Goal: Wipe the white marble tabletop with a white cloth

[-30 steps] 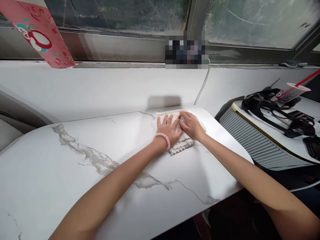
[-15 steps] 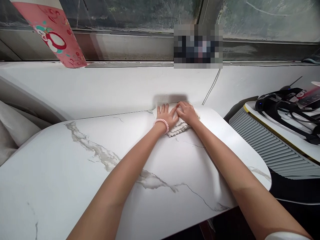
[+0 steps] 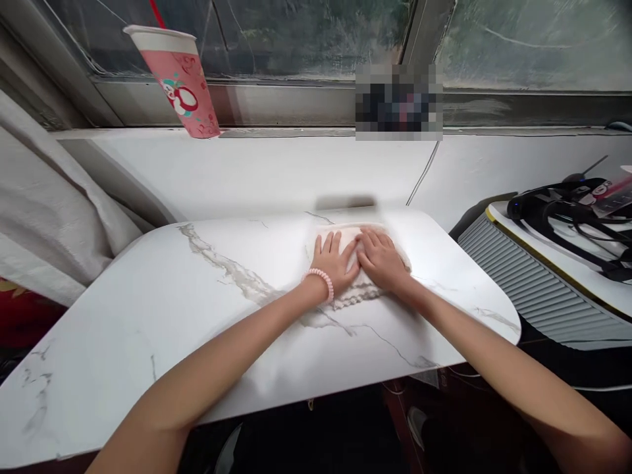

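Observation:
A folded white cloth (image 3: 363, 296) lies on the white marble-patterned table (image 3: 207, 309), toward its far right part. My left hand (image 3: 334, 263), with a pink coil band on the wrist, presses flat on the cloth's left half. My right hand (image 3: 381, 259) lies flat on the right half, fingertips touching the left hand's. Both hands cover most of the cloth; only its scalloped near edge and far edge show.
A pink paper cup (image 3: 180, 79) with a red straw stands on the window sill at the back left. A grey ribbed unit (image 3: 533, 289) at the right carries black headsets and cables (image 3: 567, 204). A white cable (image 3: 422, 171) hangs down the wall. Pale fabric (image 3: 54, 210) lies at the left.
Both hands pushed the cloth to the table's far edge, then drew it back toward me. The view shifted left and up, so the cup on the sill now shows whole.

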The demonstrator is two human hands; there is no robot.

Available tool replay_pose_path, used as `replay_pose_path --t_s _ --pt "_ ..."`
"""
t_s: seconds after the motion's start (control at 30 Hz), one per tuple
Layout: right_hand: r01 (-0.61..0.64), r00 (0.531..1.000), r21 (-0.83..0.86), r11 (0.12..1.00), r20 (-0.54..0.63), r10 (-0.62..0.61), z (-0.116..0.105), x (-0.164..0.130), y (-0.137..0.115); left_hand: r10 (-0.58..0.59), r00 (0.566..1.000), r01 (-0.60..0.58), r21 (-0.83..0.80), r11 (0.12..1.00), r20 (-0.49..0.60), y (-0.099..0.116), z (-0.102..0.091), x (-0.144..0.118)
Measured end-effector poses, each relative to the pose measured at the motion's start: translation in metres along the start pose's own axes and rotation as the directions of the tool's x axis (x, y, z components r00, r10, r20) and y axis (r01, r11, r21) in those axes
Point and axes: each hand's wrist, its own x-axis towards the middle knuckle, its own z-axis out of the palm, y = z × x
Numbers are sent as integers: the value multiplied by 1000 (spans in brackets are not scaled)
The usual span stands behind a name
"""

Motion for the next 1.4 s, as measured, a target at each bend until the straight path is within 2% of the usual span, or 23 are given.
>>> replay_pose_path --t_s 0.17,0.33,0.47,0.57,0.63,0.73,0.8,0.87,0.93,1.0,1.13,1.27,1.4 --pt "29 998 -45 999 59 -26 -16 -64 -41 84 996 -84 -13 996 -40 10 -4 -72" --pt "24 994 154 988 100 -40 -27 -102 -72 90 989 -93 -17 996 -119 11 -12 -135" --pt "10 995 329 944 92 -43 -30 -122 -92 91 990 -97 -53 994 -110 -3 -23 -166" --pt "50 989 372 927 111 -98 -30 -128 -109 15 997 -26 -134 991 -78 -19 -31 -179" --pt "48 976 374 926 181 -123 -31 -123 -121 -42 996 30 -160 987 -73 -30 -33 -183" --pt "-24 918 360 933 376 -121 -34 -100 -137 -80 996 76 -101 992 -36 -46 -34 -177" --pt "-83 848 353 932 516 -120 -34 -76 -145 -117 993 118 -31 993 13 -55 -35 -165" --pt "-143 792 339 930 603 -98 -29 -50 -149 -164 985 163 30 986 46 -65 -36 -149" --pt "-167 804 319 933 592 -59 -19 -25 -151 -210 977 207 66 976 42 -74 -37 -131" --pt "-173 841 288 942 541 -11 -6 -4 -151 -254 967 252 76 965 18 -81 -38 -114" --pt "-80 918 159 984 397 11 16 23 -150 -321 947 323 58 945 -30 -93 -36 -84" --pt "66 945 -34 997 324 -51 25 46 -144 -274 960 276 26 961 -62 -114 -31 -59" --pt "176 948 -88 980 285 -145 34 76 -133 -204 973 203 -22 979 -112 -148 -26 -33"
